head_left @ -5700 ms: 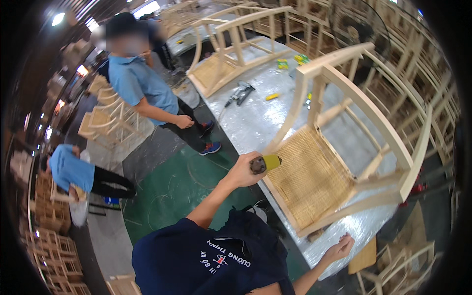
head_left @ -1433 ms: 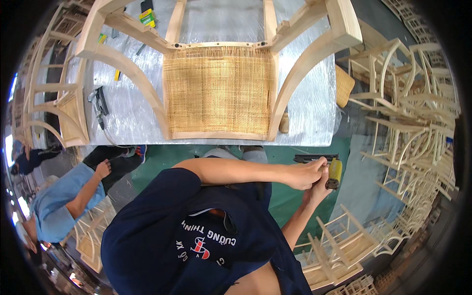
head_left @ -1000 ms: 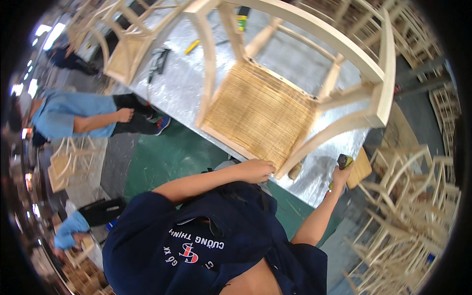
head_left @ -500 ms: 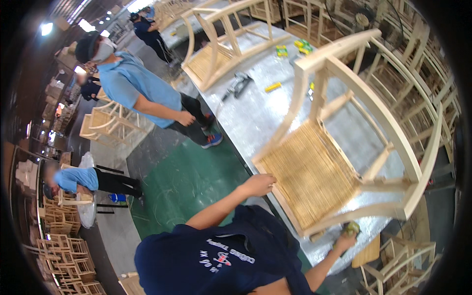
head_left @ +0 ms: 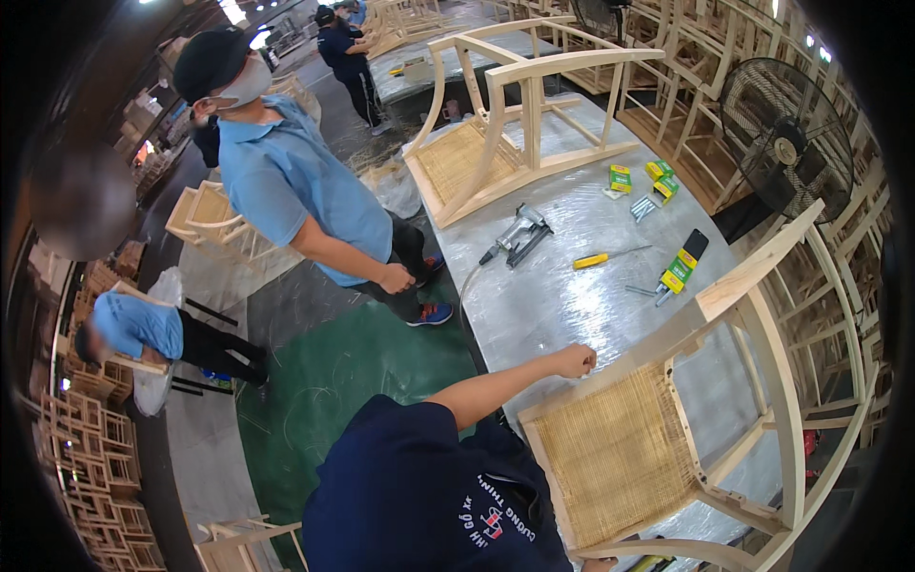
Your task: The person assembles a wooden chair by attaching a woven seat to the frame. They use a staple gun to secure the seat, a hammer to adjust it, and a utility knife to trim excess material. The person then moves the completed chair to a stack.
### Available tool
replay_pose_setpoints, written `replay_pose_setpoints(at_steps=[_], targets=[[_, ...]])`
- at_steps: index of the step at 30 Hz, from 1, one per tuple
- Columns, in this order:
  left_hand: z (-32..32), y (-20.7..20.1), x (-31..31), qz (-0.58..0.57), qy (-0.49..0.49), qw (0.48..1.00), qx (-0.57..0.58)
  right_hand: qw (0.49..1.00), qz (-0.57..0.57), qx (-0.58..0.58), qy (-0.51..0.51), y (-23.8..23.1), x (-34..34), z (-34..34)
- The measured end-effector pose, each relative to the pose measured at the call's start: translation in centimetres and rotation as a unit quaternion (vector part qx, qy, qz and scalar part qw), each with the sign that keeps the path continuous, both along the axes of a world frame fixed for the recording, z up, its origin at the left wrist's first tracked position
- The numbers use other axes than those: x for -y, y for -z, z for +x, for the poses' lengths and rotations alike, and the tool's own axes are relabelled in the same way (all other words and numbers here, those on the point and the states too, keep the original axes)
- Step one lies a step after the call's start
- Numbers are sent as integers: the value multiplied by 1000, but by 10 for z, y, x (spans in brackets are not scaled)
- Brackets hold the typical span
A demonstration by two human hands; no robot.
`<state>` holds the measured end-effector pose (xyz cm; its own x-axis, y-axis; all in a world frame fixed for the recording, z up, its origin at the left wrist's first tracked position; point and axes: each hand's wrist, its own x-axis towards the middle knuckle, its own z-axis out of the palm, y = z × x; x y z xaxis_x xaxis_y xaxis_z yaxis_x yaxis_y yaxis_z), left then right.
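Observation:
A pale wooden armchair frame (head_left: pixel 782 381) with a woven cane seat (head_left: pixel 610 458) rests tipped over on the metal-topped table. My left hand (head_left: pixel 576 361) is closed beside the chair's far-left rail, above the tabletop; what its fingers hold, if anything, is too small to name. At the bottom edge my right hand (head_left: pixel 600 564) shows only in part, by the chair's near corner, its fingers hidden. Close to it, partly behind the chair's arm, lies a yellow-green object (head_left: pixel 653 562) I cannot make out.
On the shiny table (head_left: pixel 505 315) lie a staple gun (head_left: pixel 519 235) with a hose, a yellow-handled screwdriver (head_left: pixel 591 260), and small green-yellow boxes (head_left: pixel 620 178) with metal staple strips (head_left: pixel 645 207). A second chair (head_left: pixel 477 157) lies beyond. A person in blue (head_left: pixel 305 181) stands left; a fan (head_left: pixel 786 138) stands right.
My left hand has left the seat's near rail and moved forward along the chair's left side. My right hand, earlier on a greenish tool, is now mostly out of view. The view has shifted.

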<state>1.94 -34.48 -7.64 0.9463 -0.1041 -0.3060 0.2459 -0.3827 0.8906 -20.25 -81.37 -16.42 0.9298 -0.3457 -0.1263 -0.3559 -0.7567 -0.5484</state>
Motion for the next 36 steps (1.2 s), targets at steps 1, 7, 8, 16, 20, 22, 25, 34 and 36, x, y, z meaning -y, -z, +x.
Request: replay_pose_setpoints(at_steps=[1,7,8,16,20,22,25,34,36], targets=[[3,1,-1,5,18,1000,-3,1000,0,0,5,0,-2,0],[1,19,1,14,33,999,22,998,21,48,21,0,18,-27],[-2,25,-3,-1,29,1000,5,998,22,60,14,-4,26,-30],[0,27,0,-69,10,990,-125,969,67,70,227,-48,-14,-82],[2,31,2,-113,17,981,-157,918,60,191,342,-53,-56,-109],[2,38,-2,-115,23,982,-146,885,64,242,392,-56,-88,-112],[0,54,-1,-76,19,995,-56,901,102,251,338,-66,-138,-110],[24,69,0,-48,122,977,-169,925,330,116,149,-76,-190,-49],[23,65,7,-7,152,978,-143,937,316,77,128,-76,-188,-40]])
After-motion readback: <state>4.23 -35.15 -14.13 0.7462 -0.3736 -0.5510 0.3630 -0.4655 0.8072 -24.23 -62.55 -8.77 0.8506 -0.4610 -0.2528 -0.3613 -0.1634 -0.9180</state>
